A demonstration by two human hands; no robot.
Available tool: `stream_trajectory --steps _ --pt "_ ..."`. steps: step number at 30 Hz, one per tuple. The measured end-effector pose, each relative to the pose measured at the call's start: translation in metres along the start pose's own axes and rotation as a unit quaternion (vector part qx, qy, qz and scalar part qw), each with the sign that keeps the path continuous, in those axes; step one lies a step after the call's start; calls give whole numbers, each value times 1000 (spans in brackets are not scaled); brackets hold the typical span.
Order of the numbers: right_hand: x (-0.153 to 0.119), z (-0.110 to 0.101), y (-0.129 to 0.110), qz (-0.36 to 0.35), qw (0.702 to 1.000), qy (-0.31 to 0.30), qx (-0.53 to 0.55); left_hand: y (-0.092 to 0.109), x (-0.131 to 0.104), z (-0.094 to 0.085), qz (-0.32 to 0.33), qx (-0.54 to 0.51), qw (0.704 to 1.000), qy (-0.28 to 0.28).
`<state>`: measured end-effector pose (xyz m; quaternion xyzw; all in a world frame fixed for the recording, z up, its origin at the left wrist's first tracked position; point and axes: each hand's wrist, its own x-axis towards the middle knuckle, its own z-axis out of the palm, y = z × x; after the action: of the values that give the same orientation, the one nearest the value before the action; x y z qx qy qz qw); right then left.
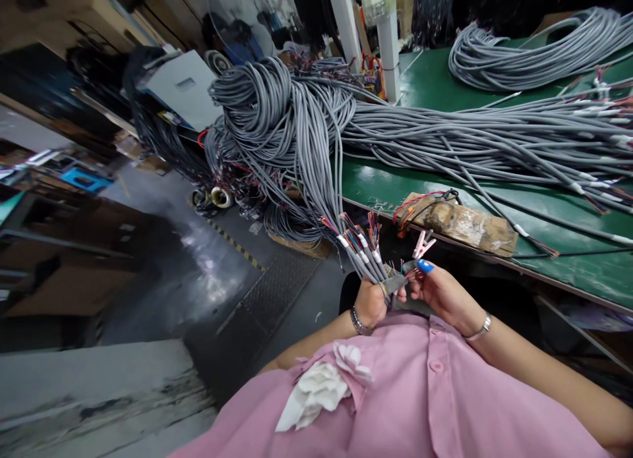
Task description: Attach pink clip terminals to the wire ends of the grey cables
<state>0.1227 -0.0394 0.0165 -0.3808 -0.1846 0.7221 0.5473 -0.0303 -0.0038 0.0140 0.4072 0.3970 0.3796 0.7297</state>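
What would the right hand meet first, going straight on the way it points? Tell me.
Most likely the bundle of grey cables, gripped in the left hand; it looks very close to the right hand, though depth is hard to judge.

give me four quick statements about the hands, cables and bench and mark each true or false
1. The left hand grips a bunch of grey cables. True.
2. The bench top is green. True.
3. The right hand lies flat on the bench top. False: it is off the bench top, close beside the left hand.
4. Only black wires show at the bunch's upper ends. False: coloured wires show there.
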Motion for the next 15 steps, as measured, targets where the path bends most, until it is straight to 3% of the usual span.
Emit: stream_trajectory --steps 7,10,15 --pt "-5 9 -8 -54 984 0 -169 -1 -1 6 -13 17 1000 19" --pt "-3 13 -10 -57 979 -11 -194 1 -2 8 -13 30 999 19" --pt "-4 8 -2 -76 977 54 -191 1 -2 9 -1 15 999 35"
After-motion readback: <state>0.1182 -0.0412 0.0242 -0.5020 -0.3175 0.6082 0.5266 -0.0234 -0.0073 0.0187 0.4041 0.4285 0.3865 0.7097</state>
